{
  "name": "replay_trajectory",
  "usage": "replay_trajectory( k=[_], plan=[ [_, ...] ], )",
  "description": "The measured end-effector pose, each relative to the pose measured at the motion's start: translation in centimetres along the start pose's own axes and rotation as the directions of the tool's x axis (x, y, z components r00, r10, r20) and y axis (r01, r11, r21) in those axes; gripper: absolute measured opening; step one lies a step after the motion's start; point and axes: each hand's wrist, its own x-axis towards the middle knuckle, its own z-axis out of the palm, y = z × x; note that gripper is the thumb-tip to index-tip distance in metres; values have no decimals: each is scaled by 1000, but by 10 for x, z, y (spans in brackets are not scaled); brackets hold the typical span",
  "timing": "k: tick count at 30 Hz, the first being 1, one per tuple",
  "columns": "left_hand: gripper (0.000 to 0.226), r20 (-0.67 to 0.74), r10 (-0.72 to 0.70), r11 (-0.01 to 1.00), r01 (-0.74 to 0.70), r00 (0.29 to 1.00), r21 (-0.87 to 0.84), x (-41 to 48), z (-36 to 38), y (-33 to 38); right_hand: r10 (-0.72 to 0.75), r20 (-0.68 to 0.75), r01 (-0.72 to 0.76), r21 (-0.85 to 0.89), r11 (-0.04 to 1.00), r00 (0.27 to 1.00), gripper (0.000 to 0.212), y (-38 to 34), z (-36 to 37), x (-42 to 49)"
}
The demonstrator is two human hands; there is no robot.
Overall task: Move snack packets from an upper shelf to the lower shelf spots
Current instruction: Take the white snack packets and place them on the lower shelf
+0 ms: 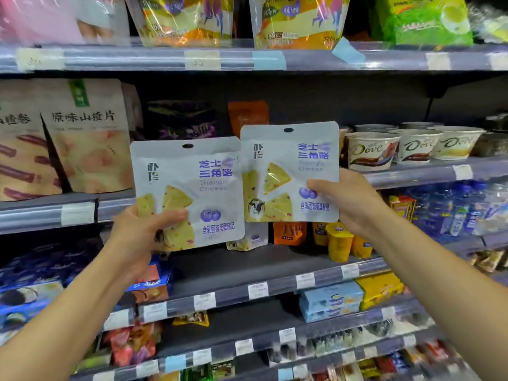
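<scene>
Two white "Triangle Cheese" snack packets with purple lettering are held up side by side in front of the shelves. My left hand (143, 229) grips the lower left corner of the left packet (192, 188). My right hand (346, 204) grips the lower right edge of the right packet (291, 166), which sits a little higher and overlaps the left one's edge. Behind and below them runs a lower shelf (247, 268) with a bare dark stretch, where another white packet of the same kind (253, 239) stands at the back.
Brown hawthorn-slice bags (88, 138) stand on the upper shelf at left, Dove cups (412, 147) at right. Orange packs (288, 232) and yellow cups (339, 243) stand on the lower shelf at right, blue boxes (27, 292) at left. More shelves with packets lie below.
</scene>
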Motion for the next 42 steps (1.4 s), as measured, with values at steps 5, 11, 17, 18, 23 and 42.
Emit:
replay_trajectory(
  k=[5,11,17,18,23,42],
  plan=[
    [52,12,-104,995,104,994,4,-32,-5,-44,41,49,-36,-111,993,998,23,45,-24,-38],
    [44,-59,-257,963,261,965,70,-60,-18,-102,219,9,-216,-121,969,976,25,114,-46,-54],
    [53,-113,-367,930,367,923,-18,-68,-27,-147,318,-131,-325,-36,945,939,24,178,-50,-50],
    [56,-113,-375,927,375,920,-16,-68,-29,-154,329,-147,-336,-27,942,933,22,187,-52,-49],
    [35,-192,-366,930,366,911,-35,-69,-45,-173,378,-220,-381,26,924,900,12,217,-55,-35],
    [33,-298,-289,956,290,910,-41,-23,-41,-210,390,-54,-384,95,918,919,17,320,76,170]
  ],
)
